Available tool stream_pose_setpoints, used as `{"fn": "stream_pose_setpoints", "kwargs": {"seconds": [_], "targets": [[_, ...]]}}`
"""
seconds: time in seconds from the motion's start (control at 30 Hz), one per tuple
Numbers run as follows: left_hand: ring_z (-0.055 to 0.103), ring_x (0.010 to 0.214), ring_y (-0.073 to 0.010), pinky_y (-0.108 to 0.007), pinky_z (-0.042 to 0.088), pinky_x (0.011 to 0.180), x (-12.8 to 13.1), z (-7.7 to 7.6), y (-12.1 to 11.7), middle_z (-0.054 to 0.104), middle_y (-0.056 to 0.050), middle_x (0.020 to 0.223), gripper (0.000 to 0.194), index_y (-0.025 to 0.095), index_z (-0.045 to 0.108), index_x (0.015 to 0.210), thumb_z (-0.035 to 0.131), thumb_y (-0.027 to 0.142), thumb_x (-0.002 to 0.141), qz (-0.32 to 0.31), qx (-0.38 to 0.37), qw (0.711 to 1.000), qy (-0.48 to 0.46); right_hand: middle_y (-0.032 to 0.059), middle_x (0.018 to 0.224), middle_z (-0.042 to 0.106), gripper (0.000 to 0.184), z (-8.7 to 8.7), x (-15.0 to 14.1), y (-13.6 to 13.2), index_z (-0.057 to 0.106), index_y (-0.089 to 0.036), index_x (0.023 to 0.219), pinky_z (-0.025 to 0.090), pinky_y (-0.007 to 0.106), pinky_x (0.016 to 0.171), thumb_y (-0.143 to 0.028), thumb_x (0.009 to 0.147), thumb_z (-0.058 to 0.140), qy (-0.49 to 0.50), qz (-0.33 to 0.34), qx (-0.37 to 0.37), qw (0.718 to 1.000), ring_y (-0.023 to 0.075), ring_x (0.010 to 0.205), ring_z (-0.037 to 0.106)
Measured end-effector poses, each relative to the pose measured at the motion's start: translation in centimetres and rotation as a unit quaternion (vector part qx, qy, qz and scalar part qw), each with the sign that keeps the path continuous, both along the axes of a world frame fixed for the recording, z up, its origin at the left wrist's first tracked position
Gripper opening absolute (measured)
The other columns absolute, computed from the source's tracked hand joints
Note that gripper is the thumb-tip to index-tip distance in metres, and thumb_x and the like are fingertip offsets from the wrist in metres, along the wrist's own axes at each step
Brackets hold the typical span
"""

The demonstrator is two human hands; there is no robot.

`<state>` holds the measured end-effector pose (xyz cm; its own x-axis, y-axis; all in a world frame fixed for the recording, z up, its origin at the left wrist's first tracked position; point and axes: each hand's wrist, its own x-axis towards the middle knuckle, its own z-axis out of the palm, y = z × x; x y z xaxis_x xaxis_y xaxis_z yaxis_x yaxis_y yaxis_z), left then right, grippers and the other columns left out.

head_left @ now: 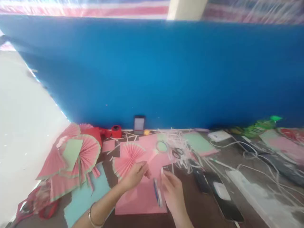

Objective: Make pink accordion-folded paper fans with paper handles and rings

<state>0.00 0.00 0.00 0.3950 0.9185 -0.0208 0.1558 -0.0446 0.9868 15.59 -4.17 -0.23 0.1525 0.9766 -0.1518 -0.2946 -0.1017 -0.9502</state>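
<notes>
My left hand (137, 173), with a bangle (91, 217) on its wrist, is over the lower edge of a folded pink paper fan (130, 155). Its fingers are pinched together, and anything in them is too small to name. My right hand (174, 189) is curled, with a small white thing at its fingertips that I cannot make out. Beside it, over the pink sheets (140, 202), is a slim blue and white object (157, 192); whether my hand touches it I cannot tell. Further back lie a roll of clear tape (161, 146) and scissors (177, 153).
Stacked pink fans (87, 152) and a light blue sheet (89, 198) lie left. White paper strips (177, 139) heap behind the scissors. At right are phones (225, 205), cables (255, 152) and a power strip (249, 190). A blue wall (152, 72) bounds the back.
</notes>
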Motion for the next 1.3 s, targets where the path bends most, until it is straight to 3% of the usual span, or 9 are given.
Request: {"fn": "stream_pose_setpoints", "kwargs": {"seconds": [0.17, 0.3, 0.43, 0.63, 0.83, 0.97, 1.07, 1.2, 1.3], "targets": [[0.061, 0.05, -0.0112, -0.026, 0.05, 0.051, 0.7, 0.0, -0.1, 0.064, -0.007, 0.085, 0.035, 0.017, 0.044, 0.097, 0.043, 0.049, 0.084, 0.078, -0.087, 0.988, -0.099, -0.0026, 0.047, 0.05, 0.023, 0.5, -0.4, 0.1, 0.065, -0.016, 0.071, 0.036, 0.02, 0.038, -0.037, 0.066, 0.072, 0.033, 0.014, 0.002, 0.999, 0.008, 0.041, 0.045], [0.065, 0.055, -0.0132, -0.027, 0.052, 0.055, 0.2, 1.2, 0.1, 0.063, -0.011, 0.094, 0.035, 0.016, 0.045, 0.096, 0.042, 0.049, 0.085, 0.045, -0.101, 0.987, -0.113, -0.003, 0.046, 0.05, 0.018, 0.8, 0.0, 0.2, 0.065, -0.016, 0.074, 0.038, 0.021, 0.041, -0.034, 0.071, 0.068, 0.028, 0.036, 0.019, 0.999, 0.0086, 0.041, 0.046], [0.067, 0.079, -0.0179, -0.033, 0.052, 0.075, -0.5, 1.4, 0.3, 0.059, -0.012, 0.111, 0.031, 0.017, 0.056, 0.099, 0.044, 0.043, 0.086, 0.036, -0.052, 0.993, -0.098, -0.003, 0.048, 0.05, 0.017, 1.2, 0.3, 0.2, 0.066, -0.016, 0.075, 0.038, 0.022, 0.042, -0.033, 0.072, 0.067, 0.002, 0.047, 0.02, 0.999, 0.0086, 0.041, 0.047], [0.062, 0.093, -0.021, -0.035, 0.048, 0.085, -1.4, 0.2, 1.0, 0.067, -0.009, 0.093, 0.03, 0.017, 0.064, 0.089, 0.042, 0.036, 0.088, 0.068, 0.055, 0.995, -0.047, -0.0017, 0.048, 0.053, 0.02, 1.6, 0.1, -0.4, 0.065, -0.015, 0.075, 0.04, 0.022, 0.041, -0.035, 0.071, 0.067, -0.026, 0.069, -0.002, 0.997, 0.0099, 0.041, 0.049], [0.05, 0.115, -0.0239, -0.034, 0.043, 0.093, -4.2, -0.8, 2.5, 0.055, -0.012, 0.119, 0.028, 0.018, 0.061, 0.103, 0.058, 0.033, 0.079, 0.287, 0.125, 0.948, -0.053, -0.0016, 0.045, 0.051, 0.024, 1.8, -0.1, -0.6, 0.063, -0.015, 0.067, 0.04, 0.024, 0.042, -0.038, 0.074, 0.064, -0.028, 0.089, 0.006, 0.996, 0.0097, 0.039, 0.046], [0.059, 0.101, -0.0204, -0.031, 0.049, 0.084, -5.3, -1.6, 2.9, 0.054, -0.013, 0.118, 0.054, 0.02, 0.046, 0.123, 0.065, 0.029, 0.073, 0.385, 0.116, 0.908, -0.118, -0.003, 0.045, 0.05, 0.027, 1.9, 0.3, -0.7, 0.061, -0.015, 0.062, 0.041, 0.024, 0.045, -0.038, 0.075, 0.064, -0.042, 0.105, 0.006, 0.994, 0.0081, 0.037, 0.046], [0.064, 0.086, -0.015, -0.028, 0.051, 0.075, -4.3, -1.6, 2.3, 0.05, -0.011, 0.122, 0.078, 0.028, 0.025, 0.136, 0.067, 0.027, 0.071, 0.402, 0.104, 0.897, -0.147, -0.0044, 0.045, 0.049, 0.028, 1.7, -0.2, -1.0, 0.059, -0.015, 0.062, 0.042, 0.023, 0.044, -0.04, 0.073, 0.065, -0.023, 0.167, -0.024, 0.985, 0.0073, 0.035, 0.046], [0.065, 0.064, -0.0131, -0.029, 0.052, 0.071, -1.4, -0.6, 0.8, 0.061, -0.001, 0.08, 0.101, 0.023, -0.003, 0.141, 0.068, 0.023, 0.069, 0.383, 0.057, 0.912, -0.132, -0.0033, 0.048, 0.053, 0.028, 1.1, -1.9, -0.9, 0.06, -0.015, 0.065, 0.042, 0.021, 0.038, -0.042, 0.07, 0.068, 0.013, 0.257, -0.046, 0.965, 0.0087, 0.037, 0.049], [0.066, 0.065, -0.0161, -0.028, 0.051, 0.069, 0.3, 0.2, -0.1, 0.057, 0.004, 0.065, 0.1, 0.021, 0.003, 0.141, 0.07, 0.022, 0.067, 0.345, -0.004, 0.924, -0.165, -0.0029, 0.048, 0.053, 0.027, 0.7, -3.0, 0.0, 0.059, -0.015, 0.062, 0.039, 0.02, 0.036, -0.039, 0.071, 0.067, 0.024, 0.234, -0.011, 0.972, 0.0076, 0.036, 0.047]]}}
